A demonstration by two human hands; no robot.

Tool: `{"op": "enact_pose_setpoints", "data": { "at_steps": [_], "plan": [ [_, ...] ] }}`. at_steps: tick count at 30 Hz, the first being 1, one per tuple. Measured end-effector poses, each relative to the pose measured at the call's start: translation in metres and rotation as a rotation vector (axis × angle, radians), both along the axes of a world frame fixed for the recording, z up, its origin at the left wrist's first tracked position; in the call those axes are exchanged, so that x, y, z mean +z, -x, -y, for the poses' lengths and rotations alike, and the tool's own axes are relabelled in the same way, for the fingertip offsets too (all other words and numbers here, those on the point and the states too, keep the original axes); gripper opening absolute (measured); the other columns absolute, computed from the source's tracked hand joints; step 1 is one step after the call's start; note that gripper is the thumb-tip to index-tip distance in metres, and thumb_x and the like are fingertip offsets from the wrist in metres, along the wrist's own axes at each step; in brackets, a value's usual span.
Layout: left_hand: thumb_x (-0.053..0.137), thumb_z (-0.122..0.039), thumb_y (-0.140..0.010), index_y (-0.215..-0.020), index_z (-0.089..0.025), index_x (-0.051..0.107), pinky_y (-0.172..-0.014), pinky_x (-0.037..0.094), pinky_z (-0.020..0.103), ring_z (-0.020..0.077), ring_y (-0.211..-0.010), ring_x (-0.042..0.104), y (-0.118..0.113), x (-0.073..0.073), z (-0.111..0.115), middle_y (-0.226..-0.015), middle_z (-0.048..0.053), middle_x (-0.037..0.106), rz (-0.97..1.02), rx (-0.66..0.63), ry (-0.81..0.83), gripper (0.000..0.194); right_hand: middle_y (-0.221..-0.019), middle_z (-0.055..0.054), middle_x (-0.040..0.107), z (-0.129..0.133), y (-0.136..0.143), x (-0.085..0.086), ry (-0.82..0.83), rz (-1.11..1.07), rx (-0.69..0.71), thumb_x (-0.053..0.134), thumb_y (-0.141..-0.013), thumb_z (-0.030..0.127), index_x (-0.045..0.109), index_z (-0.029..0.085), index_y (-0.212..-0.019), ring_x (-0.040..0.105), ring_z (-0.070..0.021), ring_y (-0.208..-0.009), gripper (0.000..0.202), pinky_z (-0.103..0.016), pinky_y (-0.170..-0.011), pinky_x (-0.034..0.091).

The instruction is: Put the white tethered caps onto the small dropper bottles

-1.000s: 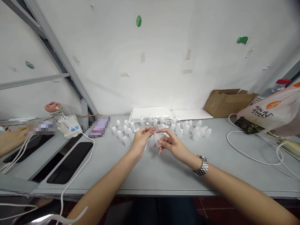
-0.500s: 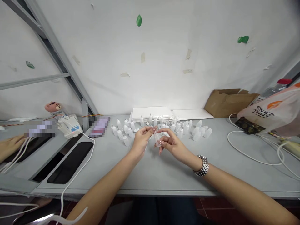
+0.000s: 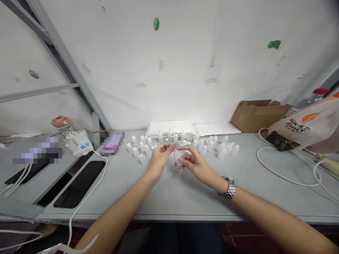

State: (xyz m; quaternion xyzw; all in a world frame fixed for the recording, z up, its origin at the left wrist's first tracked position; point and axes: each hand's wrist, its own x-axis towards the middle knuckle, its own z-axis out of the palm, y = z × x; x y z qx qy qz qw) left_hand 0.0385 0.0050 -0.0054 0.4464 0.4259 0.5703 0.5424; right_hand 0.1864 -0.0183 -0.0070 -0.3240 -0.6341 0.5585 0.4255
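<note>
Between my two hands is a small translucent squeeze bottle point(image 3: 178, 158), tilted, held above the front part of the grey desk. My left hand point(image 3: 161, 157) pinches its top end with thumb and forefinger; the fingers hide what exactly they grip there. Around the bottle's body my right hand point(image 3: 192, 159) closes with thumb and fingers, a metal-band watch on its wrist. Just behind my hands stand several similar small bottles point(image 3: 142, 159) with needle-like tips and tethered caps. To the right lie or stand several bottles point(image 3: 221, 153) with no tips showing.
White flat sheets point(image 3: 172, 127) rest against the wall. A cardboard box point(image 3: 258, 116) and a plastic bag point(image 3: 307, 123) stand at right, beside looping white cables point(image 3: 280, 175). At left are a black phone point(image 3: 79, 184), a power strip point(image 3: 79, 143) and a pink bear figure point(image 3: 60, 121).
Another person's hand at the far left has gone out of view. My hands and the bottle stay nearly in the same place.
</note>
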Motion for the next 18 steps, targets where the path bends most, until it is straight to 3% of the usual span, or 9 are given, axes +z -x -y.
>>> {"op": "enact_pose_setpoints", "data": {
  "at_steps": [10,13,18],
  "plan": [
    [0.069,-0.039,-0.063,-0.074,-0.016,0.062,-0.079,0.040,0.031,0.0192,-0.088,0.058,-0.002,0.000,0.002,-0.086,0.004,0.067,-0.037,0.012,-0.015,0.026,-0.072,0.002,0.056,0.000,0.001,0.001,0.006,0.017,0.015,0.050,-0.084,0.028,0.046,0.023,-0.093,0.058,-0.0106,-0.056,0.011,-0.033,-0.065,0.049],
    [0.067,-0.037,-0.065,-0.074,-0.017,0.061,-0.079,0.040,0.030,0.0178,-0.087,0.058,-0.001,0.002,0.000,-0.084,0.003,0.066,-0.026,0.038,-0.036,0.023,-0.073,0.003,0.058,-0.002,0.000,-0.003,0.035,-0.049,0.014,0.054,-0.082,0.031,0.041,0.024,-0.095,0.059,-0.0107,-0.058,0.019,-0.033,-0.065,0.049],
    [0.064,-0.035,-0.070,-0.079,-0.019,0.060,-0.079,0.041,0.029,0.0157,-0.083,0.057,0.006,0.013,0.003,-0.082,0.002,0.064,-0.130,0.205,-0.280,0.019,-0.075,0.003,0.060,-0.008,-0.004,0.004,0.069,-0.180,-0.114,0.063,-0.075,0.034,0.035,0.024,-0.093,0.061,-0.0116,-0.060,0.035,-0.034,-0.070,0.048]
  ]
}}
